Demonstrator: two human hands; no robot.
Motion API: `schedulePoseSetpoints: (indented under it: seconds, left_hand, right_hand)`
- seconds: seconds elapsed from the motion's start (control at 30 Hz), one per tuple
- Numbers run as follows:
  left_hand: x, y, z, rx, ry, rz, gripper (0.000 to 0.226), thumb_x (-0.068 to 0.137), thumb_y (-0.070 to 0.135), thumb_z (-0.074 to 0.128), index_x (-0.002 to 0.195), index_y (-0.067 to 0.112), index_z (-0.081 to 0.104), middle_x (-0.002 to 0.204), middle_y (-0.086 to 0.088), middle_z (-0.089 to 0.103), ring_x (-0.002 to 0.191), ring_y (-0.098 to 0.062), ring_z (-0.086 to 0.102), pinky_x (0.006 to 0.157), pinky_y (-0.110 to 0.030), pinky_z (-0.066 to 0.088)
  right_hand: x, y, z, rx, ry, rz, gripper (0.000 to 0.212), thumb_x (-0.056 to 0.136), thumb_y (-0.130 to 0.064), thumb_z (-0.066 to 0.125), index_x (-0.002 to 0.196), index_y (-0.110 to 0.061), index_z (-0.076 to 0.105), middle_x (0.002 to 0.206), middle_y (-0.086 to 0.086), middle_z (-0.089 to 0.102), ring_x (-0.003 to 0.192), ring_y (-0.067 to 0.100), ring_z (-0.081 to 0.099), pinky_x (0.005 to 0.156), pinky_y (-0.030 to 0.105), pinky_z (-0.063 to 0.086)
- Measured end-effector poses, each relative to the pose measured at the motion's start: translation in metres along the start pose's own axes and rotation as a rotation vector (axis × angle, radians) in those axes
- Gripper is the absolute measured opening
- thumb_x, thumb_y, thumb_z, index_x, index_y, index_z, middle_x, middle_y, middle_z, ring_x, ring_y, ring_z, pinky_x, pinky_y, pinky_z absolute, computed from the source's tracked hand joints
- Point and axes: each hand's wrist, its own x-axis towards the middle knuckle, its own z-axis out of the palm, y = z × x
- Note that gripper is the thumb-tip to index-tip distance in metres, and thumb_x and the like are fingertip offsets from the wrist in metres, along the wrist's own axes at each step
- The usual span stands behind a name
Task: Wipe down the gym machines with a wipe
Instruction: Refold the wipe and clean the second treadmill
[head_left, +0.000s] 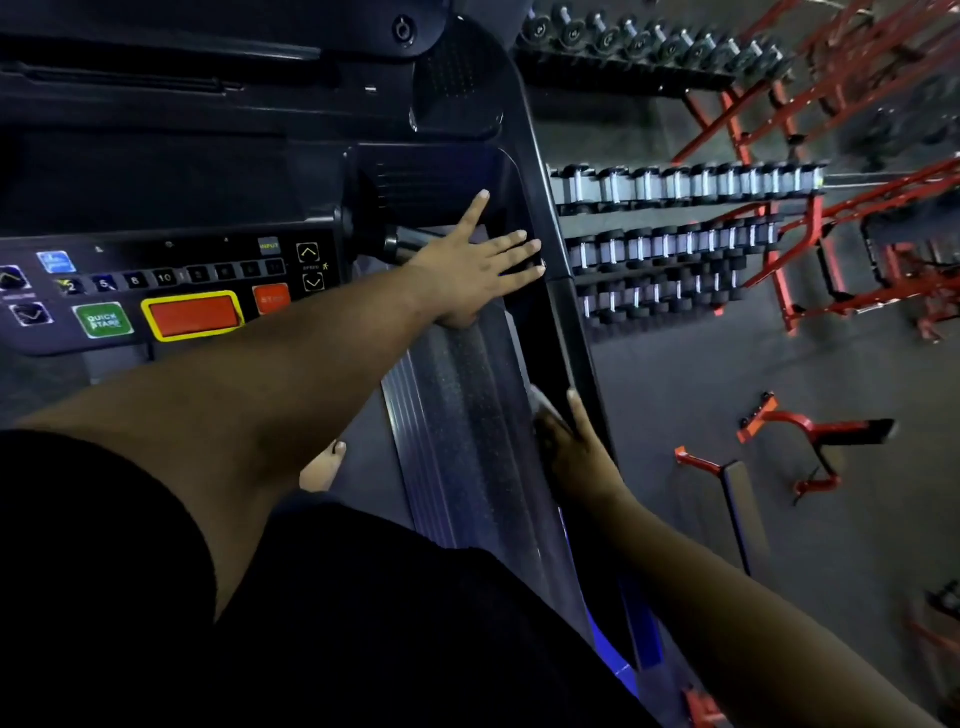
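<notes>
I stand on a treadmill whose console (192, 312) fills the left of the view. Its dark right side rail (558, 291) runs from the console down toward me. My left hand (475, 262) reaches across with straight, spread fingers, and its fingertips rest on the top of the rail, over a short metal grip (408, 241). Lower on the same rail, my right hand (574, 449) holds a pale wipe (540, 402) against the rail's edge. One finger lies straight along the rail. The wipe mostly hides under the hand.
The treadmill's ribbed side step (457, 415) lies between my arms. A bare foot (324, 467) shows beside it. To the right, dumbbell racks (675, 228), red frames (810, 270) and a bench (743, 514) stand on the dark gym floor.
</notes>
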Motion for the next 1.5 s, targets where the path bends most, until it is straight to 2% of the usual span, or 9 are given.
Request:
schedulePoseSetpoints:
  seconds: [0.1,0.23,0.4,0.57,0.8,0.97,1.1,1.3,1.5]
  left_hand:
    - [-0.004,0.024,0.003,-0.041,0.013,-0.027,0.095,0.096,0.038,0.055,0.161,0.021,-0.012,0.170,-0.009,-0.013,0.158,-0.022,-0.004,0.112,-0.080,-0.002]
    - [-0.006,0.058,0.005,-0.102,-0.019,-0.066,0.103,0.093,0.043,0.061,0.161,0.020,-0.013,0.170,-0.010,-0.014,0.158,-0.022,-0.005,0.112,-0.079,-0.001]
    - [-0.011,0.083,0.004,-0.144,-0.020,-0.124,0.105,0.094,0.046,0.061,0.160,0.021,-0.017,0.169,-0.009,-0.020,0.157,-0.023,-0.009,0.112,-0.078,-0.005]
    - [-0.018,0.105,-0.001,-0.178,-0.006,-0.137,0.104,0.095,0.044,0.060,0.160,0.022,-0.017,0.168,-0.009,-0.021,0.157,-0.023,-0.009,0.112,-0.078,-0.003]
    - [-0.024,0.147,-0.005,-0.217,-0.013,-0.169,0.105,0.095,0.043,0.062,0.160,0.021,-0.018,0.168,-0.008,-0.023,0.157,-0.024,-0.009,0.112,-0.076,-0.012]
    - [-0.031,0.170,-0.017,-0.241,-0.028,-0.169,0.103,0.096,0.042,0.060,0.160,0.023,-0.018,0.167,-0.007,-0.025,0.157,-0.023,-0.011,0.114,-0.075,-0.011]
    - [-0.037,0.196,-0.020,-0.262,-0.041,-0.163,0.102,0.097,0.042,0.060,0.160,0.025,-0.019,0.167,-0.006,-0.026,0.157,-0.023,-0.011,0.114,-0.075,-0.008]
    - [-0.041,0.235,-0.025,-0.255,-0.040,-0.162,0.103,0.095,0.043,0.060,0.160,0.026,-0.017,0.168,-0.006,-0.023,0.157,-0.022,-0.008,0.114,-0.075,-0.009]
    - [-0.050,0.265,-0.034,-0.230,-0.076,-0.123,0.105,0.095,0.046,0.061,0.160,0.026,-0.019,0.168,-0.005,-0.024,0.157,-0.021,-0.009,0.114,-0.074,-0.010]
  right_hand:
    - [-0.051,-0.004,0.009,0.035,0.022,-0.128,0.055,0.080,-0.033,0.068,0.131,-0.011,0.065,0.137,0.008,0.063,0.145,0.032,0.039,0.117,0.069,-0.003]
    - [-0.041,0.015,0.011,-0.005,0.190,0.138,0.065,0.101,-0.033,0.025,0.157,-0.002,0.012,0.166,0.018,0.014,0.155,0.033,0.006,0.111,0.079,-0.004]
    - [-0.008,-0.010,0.002,-0.029,0.058,0.149,0.070,0.105,-0.041,0.033,0.158,-0.003,0.006,0.167,0.019,-0.001,0.153,0.037,-0.016,0.102,0.080,-0.018]
    - [-0.095,-0.054,0.051,0.101,-0.020,-0.038,0.053,0.094,-0.033,0.053,0.139,-0.006,0.058,0.150,0.011,0.051,0.153,0.035,0.017,0.110,0.073,-0.021]
    - [-0.061,-0.028,0.033,0.072,0.198,0.260,0.064,0.106,-0.031,0.028,0.158,-0.004,0.001,0.169,0.009,-0.002,0.155,0.026,-0.012,0.106,0.078,-0.016]
    - [-0.075,-0.075,0.070,0.045,0.114,0.120,0.057,0.103,-0.030,0.040,0.157,-0.012,0.031,0.166,0.014,0.021,0.155,0.032,0.002,0.097,0.081,-0.027]
    - [-0.156,-0.106,0.114,0.155,0.154,0.023,0.043,0.093,-0.032,0.058,0.131,-0.013,0.066,0.151,0.009,0.051,0.154,0.034,0.016,0.110,0.079,-0.006]
    - [-0.167,-0.102,0.112,0.363,0.346,0.307,0.074,0.091,-0.028,0.062,0.157,-0.010,0.031,0.168,0.006,0.017,0.154,0.028,0.015,0.115,0.074,0.003]
    - [-0.164,-0.133,0.126,0.406,0.364,0.273,0.053,0.092,-0.022,0.051,0.143,-0.007,0.054,0.163,0.012,0.029,0.154,0.033,0.013,0.113,0.073,0.017]
